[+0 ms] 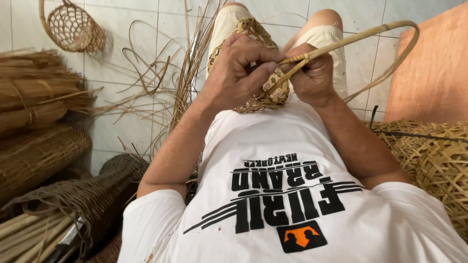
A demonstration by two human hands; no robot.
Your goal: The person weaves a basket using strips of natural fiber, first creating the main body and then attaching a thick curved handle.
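My left hand (239, 68) pinches the binding on the curved tan cane handle (370, 34) while my right hand (314, 73) clenches its base, steadying the small woven straw-coloured basket (258, 63) on my lap against my thighs.

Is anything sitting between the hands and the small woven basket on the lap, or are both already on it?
Nothing visible is in the way. The left hand rests on the woven basket with its thumb at the handle's binding, and the right hand is closed around the base of the cane handle where it meets the rim.
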